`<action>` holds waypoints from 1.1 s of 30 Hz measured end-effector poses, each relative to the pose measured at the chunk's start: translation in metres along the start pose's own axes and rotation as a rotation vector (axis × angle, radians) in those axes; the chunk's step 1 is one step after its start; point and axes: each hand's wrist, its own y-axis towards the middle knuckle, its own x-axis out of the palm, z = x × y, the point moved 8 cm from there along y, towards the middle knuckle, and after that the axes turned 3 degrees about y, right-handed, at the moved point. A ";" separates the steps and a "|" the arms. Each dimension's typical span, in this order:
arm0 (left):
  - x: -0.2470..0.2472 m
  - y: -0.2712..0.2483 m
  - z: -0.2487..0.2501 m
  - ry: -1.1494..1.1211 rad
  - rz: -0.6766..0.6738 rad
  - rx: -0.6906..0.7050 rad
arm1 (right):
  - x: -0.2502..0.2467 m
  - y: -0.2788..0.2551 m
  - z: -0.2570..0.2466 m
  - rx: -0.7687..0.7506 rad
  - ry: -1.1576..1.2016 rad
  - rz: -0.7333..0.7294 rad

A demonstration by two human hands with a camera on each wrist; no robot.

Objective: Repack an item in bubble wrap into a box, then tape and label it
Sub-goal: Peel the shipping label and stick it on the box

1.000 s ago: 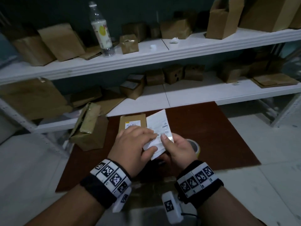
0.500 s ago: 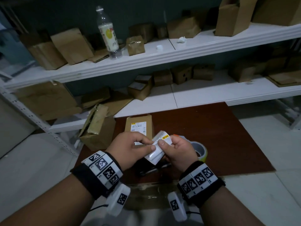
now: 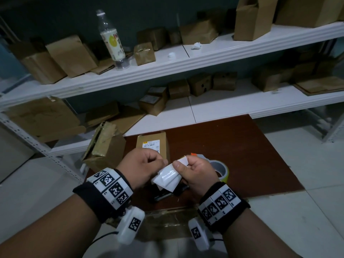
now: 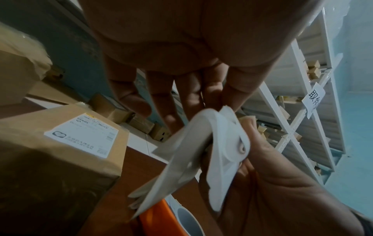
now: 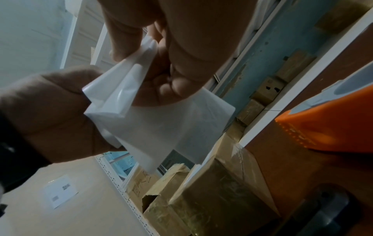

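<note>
box [image 3: 153, 146], labelled, sits at the board's [image 3: 242, 155] far edge; left hand [image 3: 141, 168] and right hand [image 3: 195, 175] pinch the backing [image 3: 167, 178], fingers clamped, likely crumpling it as waste

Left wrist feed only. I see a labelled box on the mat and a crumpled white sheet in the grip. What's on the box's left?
Observer: An open box with taped flaps stands beside the labelled box, at the edge of the mat. I cannot tell if they touch.
Operator: Anything under the hands?
Observer: A black object, maybe a marker, lies on the mat below the white sheet that the left hand and right hand pinch.
Operator: Any loose labels?
Observer: Right wrist shows a white barcode label lying flat on a pale surface, off the mat.
</note>
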 end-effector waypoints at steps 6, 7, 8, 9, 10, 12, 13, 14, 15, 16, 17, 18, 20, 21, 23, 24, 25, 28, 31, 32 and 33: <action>0.001 0.000 0.005 -0.018 -0.027 0.042 | 0.004 0.001 0.000 0.018 0.100 -0.030; 0.001 0.002 0.004 -0.034 -0.033 0.027 | 0.005 0.001 -0.001 0.020 0.092 -0.038; 0.001 0.003 0.002 -0.046 -0.036 0.018 | 0.005 0.002 -0.001 0.024 0.077 -0.046; 0.002 0.003 0.001 -0.047 -0.039 0.013 | 0.006 0.002 -0.001 0.022 0.058 -0.056; 0.002 0.003 0.000 -0.040 -0.041 0.006 | 0.007 0.001 -0.002 0.017 0.040 -0.061; 0.002 0.003 0.001 -0.016 -0.045 0.008 | 0.006 0.001 -0.001 0.014 0.012 -0.065; 0.002 0.003 0.002 0.006 -0.033 0.017 | 0.006 0.001 -0.001 0.017 0.006 -0.066; 0.001 0.003 0.002 0.028 -0.007 0.028 | 0.006 0.001 -0.001 0.024 0.003 -0.065; 0.000 0.003 0.002 0.043 0.021 0.038 | 0.006 0.001 0.000 0.030 -0.002 -0.065; -0.001 0.004 0.001 0.050 0.039 0.044 | 0.005 0.001 0.001 0.034 -0.012 -0.064; -0.002 0.004 0.001 0.053 0.039 0.045 | 0.005 0.001 0.002 0.038 -0.016 -0.064; -0.001 0.004 0.000 0.054 0.024 0.044 | 0.005 0.001 0.001 0.043 -0.011 -0.062; 0.001 0.003 0.001 0.032 -0.016 0.059 | 0.006 -0.001 -0.001 0.051 0.014 -0.074; 0.000 0.001 0.003 0.012 -0.023 0.069 | 0.007 -0.001 -0.001 0.063 0.029 -0.083; -0.002 0.000 0.006 -0.018 -0.025 0.086 | 0.008 -0.002 -0.001 0.074 0.060 -0.100; -0.002 0.000 0.006 -0.032 -0.027 0.094 | 0.009 -0.003 -0.002 0.071 0.062 -0.100; -0.002 0.000 0.005 -0.047 -0.033 0.092 | 0.009 -0.003 -0.002 0.071 0.054 -0.100; 0.002 0.002 -0.001 -0.085 -0.054 0.064 | 0.014 -0.005 -0.005 0.097 0.105 -0.137; 0.005 0.003 -0.005 -0.147 -0.048 0.029 | 0.020 -0.008 -0.008 0.148 0.226 -0.180; 0.005 0.003 -0.005 -0.164 -0.044 0.027 | 0.021 -0.009 -0.006 0.176 0.267 -0.186; 0.006 0.003 -0.003 -0.178 -0.042 0.032 | 0.022 -0.009 -0.003 0.217 0.324 -0.177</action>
